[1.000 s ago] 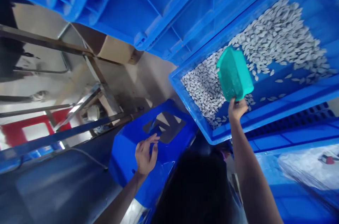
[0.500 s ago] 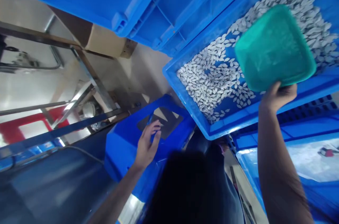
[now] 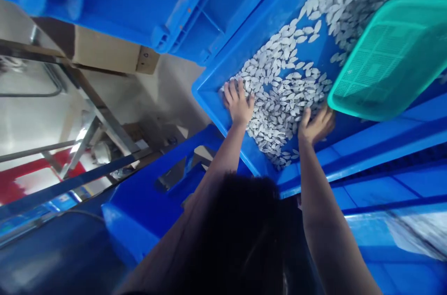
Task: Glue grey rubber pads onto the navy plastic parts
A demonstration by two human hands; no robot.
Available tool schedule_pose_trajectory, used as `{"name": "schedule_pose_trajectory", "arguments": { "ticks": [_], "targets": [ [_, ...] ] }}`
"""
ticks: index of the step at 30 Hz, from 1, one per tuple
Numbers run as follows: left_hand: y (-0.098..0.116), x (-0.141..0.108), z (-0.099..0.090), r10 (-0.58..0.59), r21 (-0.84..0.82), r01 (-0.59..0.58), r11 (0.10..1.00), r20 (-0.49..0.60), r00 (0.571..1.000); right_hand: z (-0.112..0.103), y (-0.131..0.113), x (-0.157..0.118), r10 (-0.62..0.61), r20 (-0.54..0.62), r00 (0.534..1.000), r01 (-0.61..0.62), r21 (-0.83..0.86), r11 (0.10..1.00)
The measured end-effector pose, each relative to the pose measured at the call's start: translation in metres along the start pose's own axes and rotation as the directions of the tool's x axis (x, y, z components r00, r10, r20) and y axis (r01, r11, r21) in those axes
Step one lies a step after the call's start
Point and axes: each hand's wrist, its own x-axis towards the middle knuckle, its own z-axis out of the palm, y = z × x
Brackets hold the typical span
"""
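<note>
Many small pale, leaf-shaped pieces [image 3: 279,95] lie spread over the bottom of a blue tray [image 3: 210,99]. My left hand [image 3: 239,102] rests on the pieces by the tray's left end, fingers spread, holding nothing. On the near side of the pile is my right hand [image 3: 317,124], its fingers apart and partly hidden by the green basket's corner; nothing is seen in its grip. The green mesh basket [image 3: 391,60] sits over the pieces to the right of that hand, inside the tray.
Stacked blue crates [image 3: 115,2] stand beyond the tray. A blue plastic stool-like object [image 3: 139,206] is at the lower left, near a metal frame [image 3: 101,118] and a cardboard box [image 3: 104,50]. Another blue container [image 3: 370,227] holds clear plastic at the lower right.
My right hand has let go of the green basket, which now sits further right, and has moved left to the pieces. My left hand has moved up and right into the tray.
</note>
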Motion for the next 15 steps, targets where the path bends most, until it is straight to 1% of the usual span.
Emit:
{"name": "schedule_pose_trajectory", "arguments": {
  "ticks": [2,4,5,7,8,9,10,12,14,15],
  "targets": [
    [0.003,-0.005,0.005,-0.051,0.003,0.051,0.999,-0.051,0.997,0.008,-0.009,-0.001,-0.131,0.098,0.987,0.135,-0.038,0.990],
    [0.008,-0.010,0.012,-0.110,-0.036,0.108,0.993,-0.069,0.992,0.013,-0.020,-0.003,-0.206,0.181,0.962,0.217,-0.047,0.975],
    [0.010,-0.014,0.015,-0.118,-0.077,0.114,0.990,-0.053,0.992,0.016,-0.026,-0.006,-0.230,0.211,0.950,0.239,-0.018,0.971],
    [0.013,-0.022,0.023,-0.112,-0.208,0.112,0.972,0.010,0.994,0.020,-0.039,-0.015,-0.283,0.256,0.924,0.258,0.126,0.958],
    [0.014,-0.027,0.026,-0.113,-0.291,0.123,0.949,0.051,0.992,0.022,-0.046,-0.022,-0.295,0.258,0.920,0.238,0.229,0.944],
    [0.015,-0.031,0.030,-0.125,-0.379,0.152,0.913,0.094,0.988,0.025,-0.053,-0.029,-0.285,0.249,0.926,0.193,0.335,0.922],
    [0.015,-0.036,0.032,-0.147,-0.461,0.195,0.866,0.139,0.979,0.028,-0.060,-0.036,-0.247,0.238,0.939,0.124,0.434,0.892],
    [0.016,-0.044,0.034,-0.193,-0.591,0.297,0.750,0.233,0.953,0.032,-0.070,-0.049,-0.097,0.243,0.965,-0.072,0.603,0.795],
    [0.018,-0.048,0.034,-0.206,-0.663,0.365,0.654,0.309,0.929,0.035,-0.076,-0.057,0.022,0.289,0.957,-0.227,0.701,0.676],
    [0.019,-0.049,0.032,-0.199,-0.680,0.383,0.625,0.335,0.921,0.035,-0.077,-0.059,0.054,0.311,0.949,-0.274,0.726,0.631]
  ]
}}
